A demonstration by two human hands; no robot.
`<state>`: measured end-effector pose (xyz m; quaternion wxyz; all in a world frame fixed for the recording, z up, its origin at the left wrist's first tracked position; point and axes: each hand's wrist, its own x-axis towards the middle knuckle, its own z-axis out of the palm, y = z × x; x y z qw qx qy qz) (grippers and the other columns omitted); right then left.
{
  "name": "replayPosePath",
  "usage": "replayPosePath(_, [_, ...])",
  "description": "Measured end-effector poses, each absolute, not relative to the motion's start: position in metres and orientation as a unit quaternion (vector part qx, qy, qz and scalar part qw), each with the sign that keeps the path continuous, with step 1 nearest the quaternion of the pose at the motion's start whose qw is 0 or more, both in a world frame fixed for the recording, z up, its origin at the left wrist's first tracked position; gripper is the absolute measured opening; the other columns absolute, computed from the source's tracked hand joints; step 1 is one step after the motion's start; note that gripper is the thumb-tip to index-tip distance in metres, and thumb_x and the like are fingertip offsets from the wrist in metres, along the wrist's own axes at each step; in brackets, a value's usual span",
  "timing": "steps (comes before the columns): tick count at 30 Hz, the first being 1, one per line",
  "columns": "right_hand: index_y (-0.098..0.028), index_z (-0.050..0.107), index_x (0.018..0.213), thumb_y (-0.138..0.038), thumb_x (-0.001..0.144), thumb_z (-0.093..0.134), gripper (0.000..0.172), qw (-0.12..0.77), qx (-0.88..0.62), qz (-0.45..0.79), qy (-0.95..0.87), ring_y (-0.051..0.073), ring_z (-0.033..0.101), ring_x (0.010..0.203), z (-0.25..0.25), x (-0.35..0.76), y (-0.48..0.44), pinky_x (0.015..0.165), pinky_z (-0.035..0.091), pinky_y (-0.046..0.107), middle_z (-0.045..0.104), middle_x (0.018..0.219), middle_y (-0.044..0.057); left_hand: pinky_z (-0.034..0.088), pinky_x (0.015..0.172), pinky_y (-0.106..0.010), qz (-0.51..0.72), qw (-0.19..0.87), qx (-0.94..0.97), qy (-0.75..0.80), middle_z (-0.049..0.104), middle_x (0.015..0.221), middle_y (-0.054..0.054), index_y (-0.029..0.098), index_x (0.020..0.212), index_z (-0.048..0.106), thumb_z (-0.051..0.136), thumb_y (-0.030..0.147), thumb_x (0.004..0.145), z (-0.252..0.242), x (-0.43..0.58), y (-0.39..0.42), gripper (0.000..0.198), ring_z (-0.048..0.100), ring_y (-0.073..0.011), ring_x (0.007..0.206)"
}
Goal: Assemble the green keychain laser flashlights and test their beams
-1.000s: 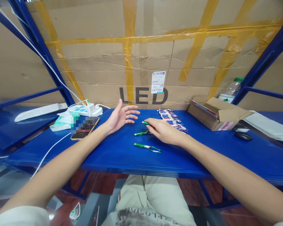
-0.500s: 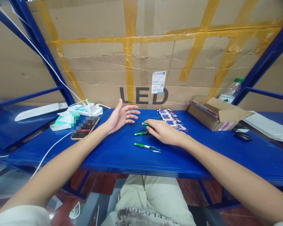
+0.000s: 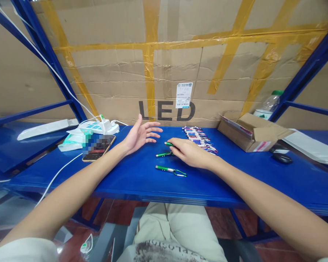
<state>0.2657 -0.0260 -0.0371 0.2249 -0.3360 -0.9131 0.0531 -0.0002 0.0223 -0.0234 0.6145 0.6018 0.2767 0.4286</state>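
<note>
Over the blue table (image 3: 142, 182), my left hand (image 3: 140, 135) is held open with its fingers spread and nothing in it. My right hand (image 3: 190, 152) is closed around a green pen-shaped flashlight (image 3: 168, 143), whose tip pokes out past the fingers. Just below that, a second green flashlight (image 3: 163, 155) lies partly hidden under the same hand. Nearest the table's front edge rests a third green flashlight (image 3: 165, 169) with a green carabiner clip (image 3: 180, 173) at its right end. Behind my right hand, several similar flashlights (image 3: 196, 137) in mixed colours lie in a row.
An open cardboard box (image 3: 248, 133) stands at the right, with a black mouse (image 3: 282, 158) and a plastic bottle (image 3: 270, 103) near it. At left are a phone (image 3: 105, 147), a power strip (image 3: 109, 127) and a white cable (image 3: 56, 176). A large taped cardboard sheet (image 3: 120, 80) rises behind.
</note>
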Motion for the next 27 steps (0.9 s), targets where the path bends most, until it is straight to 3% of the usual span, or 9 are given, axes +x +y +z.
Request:
replayPosePath(6, [-0.022,0.066,0.118,-0.03,0.115,0.042,0.025,0.209,-0.337,0.059,-0.916,0.028,0.073,0.101,-0.033,0.265,-0.03,0.091,0.055,0.042,0.077,0.114,0.011,0.059,0.086,-0.038,0.429,0.617,0.601,0.273,0.073,0.138,-0.021,0.016,0.136,0.072,0.034,0.09,0.099,-0.024,0.0,0.022,0.091,0.073,-0.0312,0.112])
replayPosePath(13, [-0.022,0.062,0.13,-0.031,0.114,0.045,0.025,0.207,-0.341,0.062,-0.915,0.03,0.073,0.115,-0.035,0.265,-0.028,0.098,0.055,0.045,0.075,0.13,0.014,0.058,0.083,-0.036,0.422,0.603,0.608,0.297,0.075,0.134,-0.019,0.016,0.131,0.073,0.031,0.091,0.099,-0.027,0.001,0.025,0.091,0.073,-0.0284,0.106])
replayPosePath(18, [-0.024,0.05,0.137,-0.033,0.115,0.046,0.025,0.184,-0.348,0.098,-0.914,0.028,0.073,0.103,-0.032,0.265,-0.034,0.085,0.053,0.039,0.075,0.126,0.012,0.057,0.079,-0.033,0.423,0.592,0.608,0.319,0.076,0.13,-0.019,0.015,0.128,0.075,0.033,0.091,0.099,-0.031,0.001,0.029,0.091,0.073,-0.0257,0.099])
replayPosePath(22, [-0.023,0.054,0.115,-0.034,0.113,0.052,0.012,0.148,-0.345,0.124,-0.919,0.023,0.067,0.086,-0.028,0.262,-0.039,0.075,0.047,0.034,0.073,0.107,0.007,0.056,0.078,-0.031,0.421,0.586,0.607,0.331,0.077,0.128,-0.018,0.016,0.127,0.076,0.037,0.089,0.099,-0.033,0.001,0.031,0.087,0.073,-0.0239,0.096])
replayPosePath(27, [-0.022,0.059,0.106,-0.037,0.11,0.06,0.015,0.136,-0.304,0.125,-0.935,0.022,0.064,0.093,-0.03,0.261,-0.039,0.082,0.048,0.034,0.068,0.112,0.007,0.057,0.078,-0.031,0.427,0.579,0.608,0.337,0.077,0.126,-0.017,0.016,0.124,0.077,0.039,0.088,0.1,-0.033,0.002,0.03,0.085,0.073,-0.0236,0.095])
